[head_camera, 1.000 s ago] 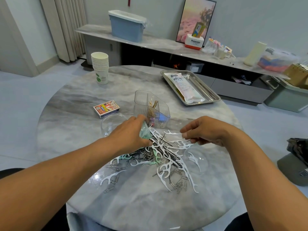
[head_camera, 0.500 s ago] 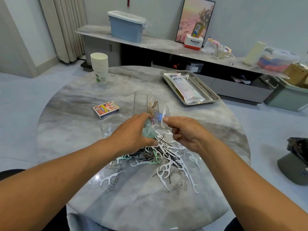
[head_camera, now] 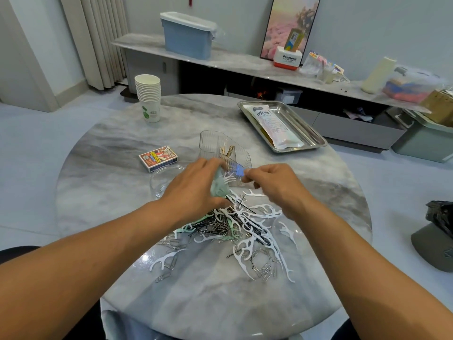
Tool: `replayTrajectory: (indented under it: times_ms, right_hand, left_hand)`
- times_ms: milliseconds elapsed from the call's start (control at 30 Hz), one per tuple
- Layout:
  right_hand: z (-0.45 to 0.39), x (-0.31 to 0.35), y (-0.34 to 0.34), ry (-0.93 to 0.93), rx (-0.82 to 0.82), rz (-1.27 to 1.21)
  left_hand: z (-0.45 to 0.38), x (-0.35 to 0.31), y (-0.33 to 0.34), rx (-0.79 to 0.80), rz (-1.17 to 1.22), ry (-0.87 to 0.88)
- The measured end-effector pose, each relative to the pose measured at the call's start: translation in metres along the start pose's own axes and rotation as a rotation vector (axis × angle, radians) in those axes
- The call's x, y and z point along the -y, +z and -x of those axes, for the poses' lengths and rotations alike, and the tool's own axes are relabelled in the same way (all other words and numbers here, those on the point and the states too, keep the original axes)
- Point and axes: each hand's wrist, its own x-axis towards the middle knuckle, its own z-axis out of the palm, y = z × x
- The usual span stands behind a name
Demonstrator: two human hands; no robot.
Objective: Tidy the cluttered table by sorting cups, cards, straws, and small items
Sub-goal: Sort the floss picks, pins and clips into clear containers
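Note:
A pile of white and mint floss picks, paper clips and black hairpins (head_camera: 235, 231) lies on the round marble table (head_camera: 103, 168). My left hand (head_camera: 196, 190) is closed on a bunch of mint and white floss picks (head_camera: 220, 186) just above the pile. My right hand (head_camera: 272, 185) pinches a white floss pick at the bunch, fingertips meeting my left hand's. Behind both hands stands a clear divided organizer (head_camera: 220, 150) with a few small items inside. A stack of paper cups (head_camera: 148, 96) stands at the far left. A card box (head_camera: 158, 158) lies left of the organizer.
A steel tray (head_camera: 311, 133) holding a white straw packet (head_camera: 272, 126) sits at the far right of the table. A clear round dish (head_camera: 161, 180) lies left of my left hand. A low shelf with a blue bin (head_camera: 187, 36) runs behind the table.
My right hand picked a white floss pick from the right of the pile and carried it left and up to the bunch in my left hand. The left hand rose slightly.

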Motion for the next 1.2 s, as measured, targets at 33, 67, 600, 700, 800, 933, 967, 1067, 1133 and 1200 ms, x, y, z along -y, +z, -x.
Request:
replayTrajectory:
  times_ms: [33, 67, 600, 700, 800, 933, 967, 1067, 1133, 1200]
  right_hand:
    - [-0.004, -0.006, -0.005, 0.008, -0.019, 0.040]
    - [-0.008, -0.015, -0.008, 0.020, -0.027, 0.113]
    - [-0.019, -0.057, 0.009, 0.048, 0.271, 0.706]
    - [-0.021, -0.056, 0.007, 0.041, 0.239, 0.693]
    - [-0.022, -0.054, 0.000, 0.069, 0.249, 0.588]
    - [-0.023, -0.050, -0.012, 0.090, 0.246, 0.362]
    - [-0.023, -0.048, -0.014, 0.091, 0.247, 0.278]
    - [-0.020, -0.039, -0.020, 0.129, 0.267, 0.025]
    - [-0.018, -0.034, -0.023, 0.120, 0.282, -0.072]
    - [-0.017, -0.031, -0.023, 0.086, 0.275, -0.130]
  left_hand:
    - [0.000, 0.000, 0.000, -0.002, -0.009, -0.002]
    - [0.000, 0.001, 0.000, 0.001, -0.016, -0.005]
    - [0.005, 0.009, 0.003, 0.070, -0.064, -0.005]
    - [0.004, 0.010, 0.001, 0.073, -0.061, -0.003]
    - [0.003, 0.010, 0.001, 0.063, -0.055, 0.003]
    - [0.003, 0.010, 0.000, 0.060, -0.051, 0.009]
    - [0.003, 0.009, 0.000, 0.064, -0.052, 0.010]
    - [0.004, 0.009, 0.000, 0.074, -0.049, 0.010]
    - [0.004, 0.008, 0.000, 0.089, -0.049, 0.010]
    - [0.004, 0.007, 0.000, 0.105, -0.057, 0.015]
